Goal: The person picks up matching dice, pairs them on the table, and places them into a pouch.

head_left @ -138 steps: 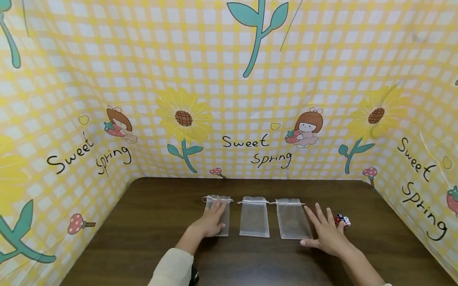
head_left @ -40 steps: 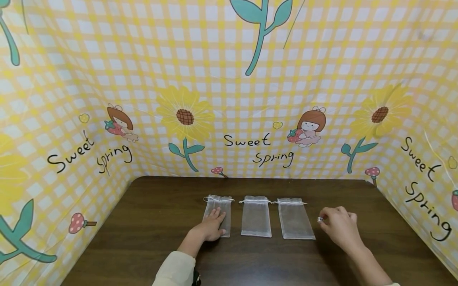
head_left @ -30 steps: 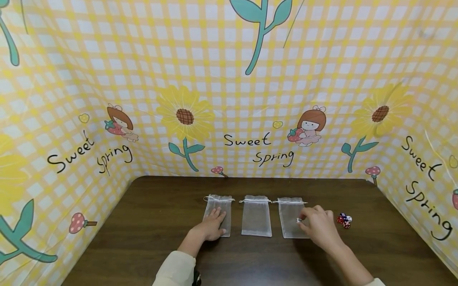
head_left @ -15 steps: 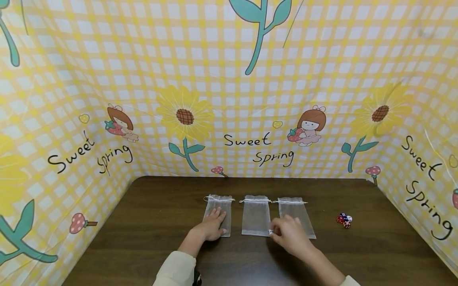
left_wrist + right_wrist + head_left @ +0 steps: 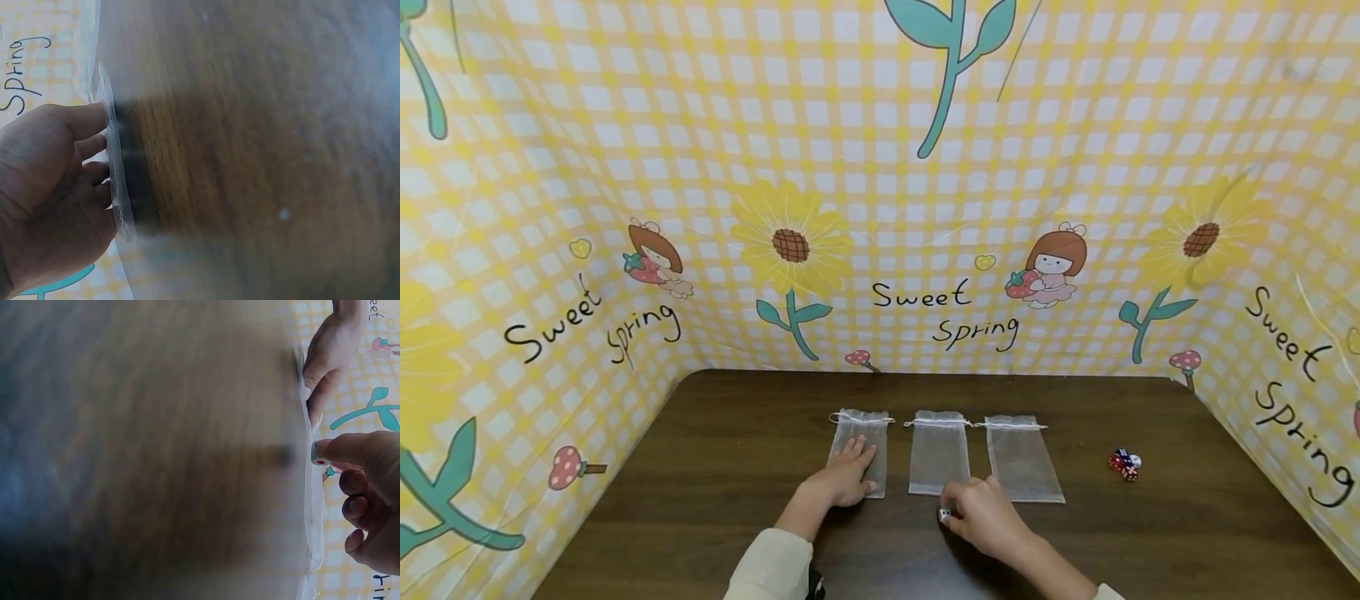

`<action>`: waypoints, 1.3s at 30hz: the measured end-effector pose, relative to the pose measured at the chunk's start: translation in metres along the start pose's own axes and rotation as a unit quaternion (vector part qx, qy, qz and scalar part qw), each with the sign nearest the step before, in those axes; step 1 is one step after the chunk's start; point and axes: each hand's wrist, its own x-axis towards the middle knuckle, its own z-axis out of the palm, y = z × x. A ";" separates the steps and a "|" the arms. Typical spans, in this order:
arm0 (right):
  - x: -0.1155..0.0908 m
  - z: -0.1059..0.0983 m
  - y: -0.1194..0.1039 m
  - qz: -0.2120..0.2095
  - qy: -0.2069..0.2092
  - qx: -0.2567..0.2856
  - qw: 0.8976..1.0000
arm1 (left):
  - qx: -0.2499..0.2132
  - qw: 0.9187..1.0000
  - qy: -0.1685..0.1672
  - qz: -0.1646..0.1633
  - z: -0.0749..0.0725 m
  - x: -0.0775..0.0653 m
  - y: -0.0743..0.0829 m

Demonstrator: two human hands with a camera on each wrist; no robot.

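In the head view my right hand [image 5: 988, 512] pinches a white die [image 5: 944, 515] between thumb and finger, just in front of the middle mesh bag [image 5: 938, 458]. The right wrist view shows the white die [image 5: 319, 454] at the fingertips, with a red pip on one face. My left hand [image 5: 844, 479] rests with its fingers straight on the left mesh bag [image 5: 877, 450], covering part of it. A third mesh drawstring bag [image 5: 1022, 462] lies flat on the right. All three bags are sheer white with cords at the far end.
A small cluster of red, blue and white dice [image 5: 1124, 463] sits on the dark wooden table [image 5: 715, 500], right of the bags. A yellow checked cloth [image 5: 910, 208] with printed flowers and words walls in the back and sides.
My right hand has carried the white die leftward from near the dice cluster, over the right bag, to the front of the middle bag. The left hand stays on its bag.
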 end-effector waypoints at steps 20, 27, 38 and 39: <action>-0.003 -0.009 0.005 0.019 -0.006 -0.008 1.000 | -0.008 1.000 -0.001 -0.008 -0.001 -0.001 0.002; -0.007 -0.030 0.027 0.084 0.046 -0.021 0.995 | -0.006 1.000 -0.003 -0.007 0.000 0.000 0.001; -0.030 -0.070 0.089 0.182 0.125 0.001 0.975 | -0.010 1.000 -0.002 -0.009 0.001 0.000 0.001; -0.033 -0.074 0.095 0.195 0.129 0.008 0.972 | -0.010 1.000 -0.002 -0.008 0.001 0.000 0.001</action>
